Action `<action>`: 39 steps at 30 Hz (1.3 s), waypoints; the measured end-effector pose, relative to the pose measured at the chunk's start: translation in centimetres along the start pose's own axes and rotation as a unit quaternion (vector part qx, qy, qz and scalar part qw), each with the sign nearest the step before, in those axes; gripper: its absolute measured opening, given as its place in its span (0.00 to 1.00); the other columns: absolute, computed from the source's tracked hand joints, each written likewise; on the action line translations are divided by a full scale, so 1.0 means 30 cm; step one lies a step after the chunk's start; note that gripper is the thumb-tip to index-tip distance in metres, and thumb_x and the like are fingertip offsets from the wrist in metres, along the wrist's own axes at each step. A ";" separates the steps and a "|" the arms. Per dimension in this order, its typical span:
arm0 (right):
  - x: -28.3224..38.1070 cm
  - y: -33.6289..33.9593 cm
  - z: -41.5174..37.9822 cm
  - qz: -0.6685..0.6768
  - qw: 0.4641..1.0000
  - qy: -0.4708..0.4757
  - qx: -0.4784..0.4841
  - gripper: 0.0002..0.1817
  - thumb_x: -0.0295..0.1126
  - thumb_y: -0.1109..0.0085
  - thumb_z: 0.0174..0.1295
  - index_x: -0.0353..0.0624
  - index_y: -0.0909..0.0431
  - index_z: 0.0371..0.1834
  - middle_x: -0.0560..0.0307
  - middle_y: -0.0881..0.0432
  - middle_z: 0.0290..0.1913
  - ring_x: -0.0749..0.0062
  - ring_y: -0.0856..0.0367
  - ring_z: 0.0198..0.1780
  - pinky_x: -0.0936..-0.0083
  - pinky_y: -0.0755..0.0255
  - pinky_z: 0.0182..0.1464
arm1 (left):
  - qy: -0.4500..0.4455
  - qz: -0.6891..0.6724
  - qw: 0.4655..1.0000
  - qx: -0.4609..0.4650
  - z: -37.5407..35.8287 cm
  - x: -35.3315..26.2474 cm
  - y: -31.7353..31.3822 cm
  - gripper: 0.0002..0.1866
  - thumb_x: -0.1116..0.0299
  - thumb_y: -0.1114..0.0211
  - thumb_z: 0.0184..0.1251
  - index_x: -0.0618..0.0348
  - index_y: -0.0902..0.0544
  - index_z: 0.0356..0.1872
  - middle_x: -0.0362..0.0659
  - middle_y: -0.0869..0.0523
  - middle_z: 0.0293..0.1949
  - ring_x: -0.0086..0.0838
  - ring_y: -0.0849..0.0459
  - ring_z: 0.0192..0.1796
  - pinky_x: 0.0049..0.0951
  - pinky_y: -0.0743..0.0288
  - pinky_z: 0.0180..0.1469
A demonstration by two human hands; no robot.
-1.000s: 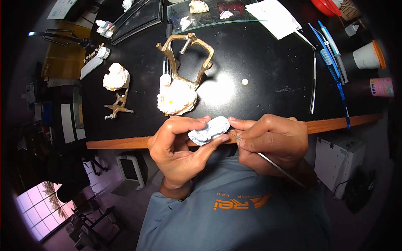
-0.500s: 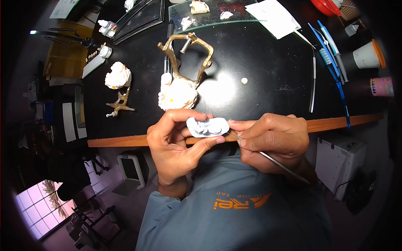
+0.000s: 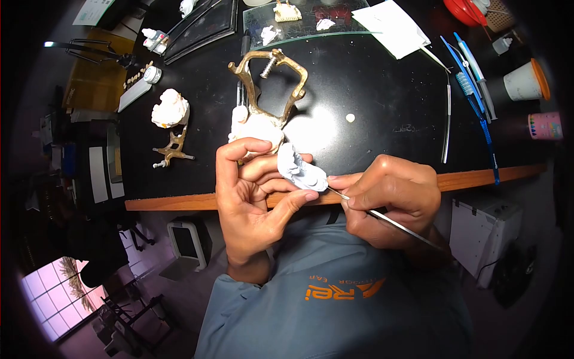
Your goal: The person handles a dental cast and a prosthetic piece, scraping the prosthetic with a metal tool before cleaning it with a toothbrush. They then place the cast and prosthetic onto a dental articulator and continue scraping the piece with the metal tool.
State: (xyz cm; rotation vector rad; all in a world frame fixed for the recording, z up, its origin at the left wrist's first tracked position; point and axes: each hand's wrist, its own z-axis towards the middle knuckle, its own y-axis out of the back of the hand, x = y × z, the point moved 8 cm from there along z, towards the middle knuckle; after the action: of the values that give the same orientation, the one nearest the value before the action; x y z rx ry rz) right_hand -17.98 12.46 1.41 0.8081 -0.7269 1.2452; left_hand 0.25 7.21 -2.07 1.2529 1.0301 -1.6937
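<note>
A pale blue-white dental impression point(image 3: 304, 172) is pinched in my left hand point(image 3: 248, 200), with the thumb on its near side and fingers behind it. The index finger is raised off its left end. My right hand point(image 3: 394, 197) grips a thin metal dental instrument point(image 3: 397, 224) like a pen, its tip at the impression's right end. Both hands are over the wooden table edge point(image 3: 472, 178). Just beyond the left fingers lies a plaster dental model point(image 3: 258, 127), partly covered by them, attached to a brass articulator frame point(image 3: 303, 78).
A second plaster model point(image 3: 170, 109) on a brass piece stands at the left. Farther back is a glass slab point(image 3: 347, 30) with small white pieces. On the right are a blue brush point(image 3: 472, 90), a metal tool point(image 3: 448, 125) and an orange-rimmed cup point(image 3: 523, 82).
My left hand has tilted the impression, its left end swinging up and away from me. The left index finger has lifted off it. My right hand stays nearly in place with the instrument.
</note>
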 end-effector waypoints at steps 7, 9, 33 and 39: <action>0.000 -0.007 0.007 -0.018 1.000 -0.002 0.020 0.09 0.11 0.30 0.47 0.35 0.17 0.27 0.55 0.16 0.27 0.72 0.13 0.28 0.69 0.07 0.46 | 0.001 0.085 0.996 0.017 0.011 -0.015 -0.020 0.33 0.90 0.24 0.62 0.71 0.29 0.67 0.62 0.12 0.57 0.35 0.07 0.55 0.28 0.07 0.54; 0.001 -0.006 0.009 -0.025 0.999 -0.002 0.019 0.09 0.11 0.30 0.48 0.35 0.16 0.28 0.54 0.16 0.27 0.71 0.12 0.29 0.70 0.08 0.44 | 0.001 0.102 0.995 0.015 0.014 -0.022 -0.023 0.33 0.90 0.24 0.61 0.72 0.28 0.68 0.61 0.12 0.58 0.35 0.07 0.56 0.29 0.08 0.55; -0.011 -0.014 0.019 -0.010 0.998 -0.038 0.040 0.08 0.11 0.30 0.49 0.33 0.17 0.28 0.53 0.16 0.27 0.71 0.12 0.30 0.64 0.07 0.53 | 0.008 0.102 0.993 0.052 0.020 -0.016 -0.047 0.36 0.94 0.25 0.57 0.71 0.21 0.71 0.57 0.15 0.62 0.38 0.09 0.59 0.34 0.09 0.61; -0.011 -0.019 0.021 -0.012 0.998 -0.042 0.054 0.07 0.12 0.30 0.49 0.33 0.15 0.29 0.52 0.14 0.28 0.69 0.10 0.31 0.64 0.07 0.54 | -0.006 0.125 0.990 0.061 0.020 -0.022 -0.050 0.36 0.94 0.25 0.56 0.70 0.19 0.70 0.54 0.13 0.57 0.32 0.09 0.57 0.32 0.08 0.59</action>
State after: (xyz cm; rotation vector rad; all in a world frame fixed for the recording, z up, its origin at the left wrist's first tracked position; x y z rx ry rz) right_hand -17.49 11.69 1.41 0.9596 -0.7195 1.2438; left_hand -1.20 7.29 -1.08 1.3856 0.7361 -1.5873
